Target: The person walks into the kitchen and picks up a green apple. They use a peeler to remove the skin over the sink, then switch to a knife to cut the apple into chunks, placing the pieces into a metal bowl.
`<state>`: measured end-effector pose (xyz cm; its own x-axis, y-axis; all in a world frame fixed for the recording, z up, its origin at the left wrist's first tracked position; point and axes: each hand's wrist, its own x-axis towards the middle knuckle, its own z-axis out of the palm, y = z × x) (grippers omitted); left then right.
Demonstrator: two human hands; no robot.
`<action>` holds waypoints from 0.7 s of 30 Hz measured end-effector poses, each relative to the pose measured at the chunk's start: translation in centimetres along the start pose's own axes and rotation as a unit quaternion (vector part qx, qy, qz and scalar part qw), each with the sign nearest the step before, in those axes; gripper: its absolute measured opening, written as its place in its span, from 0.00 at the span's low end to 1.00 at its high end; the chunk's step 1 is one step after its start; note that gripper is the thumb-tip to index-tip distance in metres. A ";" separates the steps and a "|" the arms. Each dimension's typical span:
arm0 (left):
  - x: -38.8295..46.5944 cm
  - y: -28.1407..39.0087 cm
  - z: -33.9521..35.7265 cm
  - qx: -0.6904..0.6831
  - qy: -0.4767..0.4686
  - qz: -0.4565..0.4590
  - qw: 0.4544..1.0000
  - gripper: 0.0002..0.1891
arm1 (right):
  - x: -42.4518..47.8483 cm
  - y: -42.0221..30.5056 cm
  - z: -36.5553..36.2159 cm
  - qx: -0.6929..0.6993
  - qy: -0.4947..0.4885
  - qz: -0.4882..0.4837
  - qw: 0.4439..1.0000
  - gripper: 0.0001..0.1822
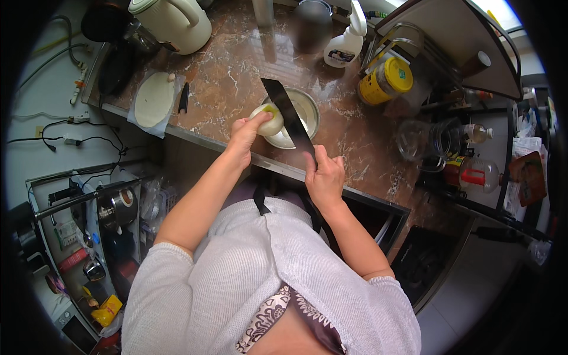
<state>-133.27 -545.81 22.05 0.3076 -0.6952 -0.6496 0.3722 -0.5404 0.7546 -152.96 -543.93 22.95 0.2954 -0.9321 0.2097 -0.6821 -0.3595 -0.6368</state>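
My left hand [243,140] grips a pale, round vegetable [272,126] with a yellow-green patch by the thumb. Its exact kind is not clear. In my right hand [326,175] is the handle of a kitchen knife with a wide black blade [288,110], which slants up and to the left, close beside the vegetable. Whether the blade touches it cannot be told. Below both, a shiny metal bowl [316,111] rests near the front edge of the brown marbled countertop [222,84]; knife and vegetable hide part of its inside.
A round, whitish board [154,100] lies on thin wrapping at the left, beside a small black-handled tool [183,98]. Farther back stand a cream kettle [177,26] and a white spray bottle [346,42]. To the right are a yellow-lidded jar [386,80] and a clear plastic container [415,140].
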 end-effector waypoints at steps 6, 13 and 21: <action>2.3 -2.4 0.0 0.027 0.064 -0.004 0.998 0.28 | 0.3 0.5 -0.1 -0.007 0.015 0.016 1.000 0.06; -0.4 0.5 -0.2 0.022 -0.034 -0.007 0.999 0.30 | 0.8 2.6 -1.4 0.067 0.005 0.091 0.994 0.08; -1.0 1.5 -1.2 -0.260 -0.181 -0.140 0.938 0.27 | 0.8 1.3 -2.7 0.146 0.029 0.062 0.987 0.07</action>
<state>-131.93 -545.35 23.66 -0.1483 -0.7263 -0.6712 0.8003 -0.4869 0.3500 -155.39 -545.29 24.34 0.1775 -0.9720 0.1540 -0.4868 -0.2227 -0.8446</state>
